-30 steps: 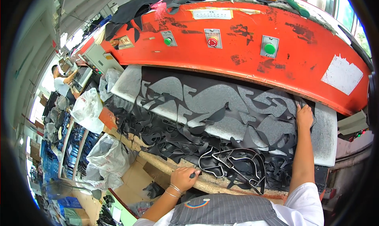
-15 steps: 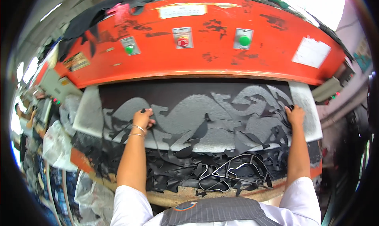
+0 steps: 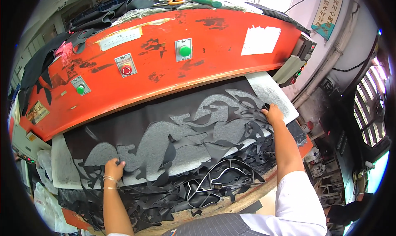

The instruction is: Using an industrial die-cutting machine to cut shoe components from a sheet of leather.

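A black sheet [image 3: 119,124] with curved cut-out openings lies on a white pad [image 3: 66,166], which shows pale grey through the gaps. My left hand [image 3: 114,169] is closed on the near left part of this sheet, between two openings. At the far right end, my right hand [image 3: 273,113] grips a bunched bit of the same sheet, where thin strips gather. Both hands have bent fingers, partly hiding what they pinch. Nearer me, a metal cutting die [image 3: 222,182] with a curved outline rests on a heap of black scraps [image 3: 144,203].
Above the pad stretches the red beam [image 3: 156,71] of a press, with two green buttons and a red one [image 3: 126,70]. Scissors with orange handles [image 3: 176,2] and dark material lie on top. Clear plastic bags [image 3: 47,211] hang at the left. A fan [image 3: 373,102] stands at right.
My view has swung to the right, so the press appears tilted and shifted left. Both hands keep their grip on the black sheet.
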Motion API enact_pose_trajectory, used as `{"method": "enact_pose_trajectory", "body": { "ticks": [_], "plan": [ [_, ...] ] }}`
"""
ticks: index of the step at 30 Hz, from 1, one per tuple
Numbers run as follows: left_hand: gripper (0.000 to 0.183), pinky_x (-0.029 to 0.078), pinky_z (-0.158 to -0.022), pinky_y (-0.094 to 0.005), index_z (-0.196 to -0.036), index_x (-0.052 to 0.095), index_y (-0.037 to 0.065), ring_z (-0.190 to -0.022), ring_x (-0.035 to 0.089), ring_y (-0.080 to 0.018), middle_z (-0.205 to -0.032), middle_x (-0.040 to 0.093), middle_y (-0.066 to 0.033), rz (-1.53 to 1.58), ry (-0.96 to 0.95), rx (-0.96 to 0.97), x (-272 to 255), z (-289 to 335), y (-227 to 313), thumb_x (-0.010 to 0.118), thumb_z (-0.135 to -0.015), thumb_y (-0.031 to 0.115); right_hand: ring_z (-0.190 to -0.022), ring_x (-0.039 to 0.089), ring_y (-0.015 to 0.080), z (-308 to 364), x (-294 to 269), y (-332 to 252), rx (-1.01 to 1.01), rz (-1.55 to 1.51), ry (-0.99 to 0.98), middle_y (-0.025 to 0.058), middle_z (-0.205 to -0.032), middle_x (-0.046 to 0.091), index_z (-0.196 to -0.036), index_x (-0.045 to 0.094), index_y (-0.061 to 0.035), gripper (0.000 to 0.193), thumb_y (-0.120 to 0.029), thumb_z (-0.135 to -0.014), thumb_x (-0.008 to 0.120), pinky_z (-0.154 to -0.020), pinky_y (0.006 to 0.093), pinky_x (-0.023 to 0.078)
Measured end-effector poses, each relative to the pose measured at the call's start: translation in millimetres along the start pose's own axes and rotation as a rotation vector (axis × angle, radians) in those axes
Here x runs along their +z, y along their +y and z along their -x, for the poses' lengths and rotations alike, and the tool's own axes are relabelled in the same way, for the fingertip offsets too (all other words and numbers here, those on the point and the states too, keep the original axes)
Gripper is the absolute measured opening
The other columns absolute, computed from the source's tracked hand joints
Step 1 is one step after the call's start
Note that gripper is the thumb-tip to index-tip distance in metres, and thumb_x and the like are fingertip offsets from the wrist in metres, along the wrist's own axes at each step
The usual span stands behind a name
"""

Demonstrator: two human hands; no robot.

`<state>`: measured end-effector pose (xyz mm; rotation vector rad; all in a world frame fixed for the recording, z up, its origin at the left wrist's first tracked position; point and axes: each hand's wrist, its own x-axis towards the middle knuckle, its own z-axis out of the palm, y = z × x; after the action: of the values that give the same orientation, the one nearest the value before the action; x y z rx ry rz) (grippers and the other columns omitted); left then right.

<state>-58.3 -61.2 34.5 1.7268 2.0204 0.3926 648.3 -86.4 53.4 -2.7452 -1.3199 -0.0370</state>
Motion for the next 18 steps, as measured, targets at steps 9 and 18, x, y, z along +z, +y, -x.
{"method": "enact_pose_trajectory", "body": {
  "ticks": [9,18],
  "plan": [
    [0.036,0.052,-0.064,-0.0419,-0.09,0.065,-0.009,-0.063,0.064,-0.0407,-0.082,0.067,-0.0244,0.189,0.061,-0.229,1,105,33,0.075,-0.076,0.023,-0.102,0.06,0.0398,60,-3,90,-0.014,-0.011,-0.035,0.0203,-0.115,0.057,-0.113,0.052,-0.0014,0.057,-0.05,-0.086,0.062,-0.085,0.0468,0.05],
    [0.031,0.05,-0.068,-0.0438,-0.084,0.066,-0.003,-0.075,0.064,-0.0414,-0.078,0.066,-0.0247,-0.078,0.166,-0.084,22,172,-6,0.072,-0.079,0.027,-0.093,0.06,0.0452,131,1,109,-0.05,-0.172,-0.004,0.0214,-0.108,0.057,-0.106,0.053,-0.0022,0.05,-0.044,-0.082,0.068,-0.079,0.0507,0.048]
  ]
}}
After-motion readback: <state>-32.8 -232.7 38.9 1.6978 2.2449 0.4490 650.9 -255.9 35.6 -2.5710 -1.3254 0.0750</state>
